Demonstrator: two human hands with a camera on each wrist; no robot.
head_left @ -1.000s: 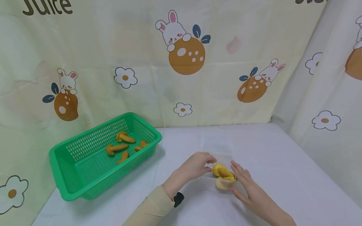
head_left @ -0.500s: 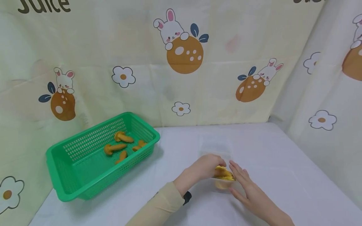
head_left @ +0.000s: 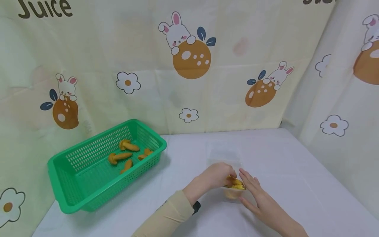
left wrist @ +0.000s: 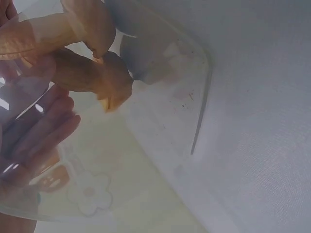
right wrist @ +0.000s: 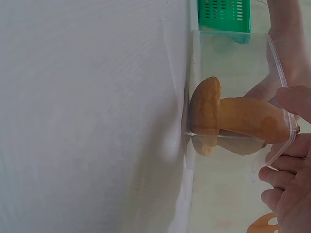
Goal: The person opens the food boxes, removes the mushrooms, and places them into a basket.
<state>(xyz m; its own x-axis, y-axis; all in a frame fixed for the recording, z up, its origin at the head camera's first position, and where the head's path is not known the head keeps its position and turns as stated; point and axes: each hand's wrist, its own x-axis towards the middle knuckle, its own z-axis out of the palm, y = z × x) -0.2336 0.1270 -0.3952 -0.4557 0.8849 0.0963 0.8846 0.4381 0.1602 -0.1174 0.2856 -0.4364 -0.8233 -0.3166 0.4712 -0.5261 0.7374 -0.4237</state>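
A clear plastic container (right wrist: 233,56) stands on the table with yellow-brown mushrooms (head_left: 238,185) in it. Through its wall in the right wrist view, one mushroom (right wrist: 252,116) lies above another. My left hand (head_left: 218,175) reaches into the container from the left, curled fingers on a mushroom; its fingertips are partly hidden. My right hand (head_left: 258,197) rests against the container's right side, fingers fairly straight, thumb toward the near side. In the left wrist view, mushrooms (left wrist: 92,80) and fingers (left wrist: 53,121) show through the clear plastic.
A green basket (head_left: 103,194) at the left holds several more mushrooms (head_left: 119,157). Behind the container lies a clear flat panel (head_left: 225,154), perhaps its lid. White cloth covers the table (head_left: 296,184); a printed curtain (head_left: 142,108) hangs at the back.
My left hand has moved right, from beside the mushrooms onto them inside the container, its fingers now curled on one. My right hand keeps its place at the container's side.
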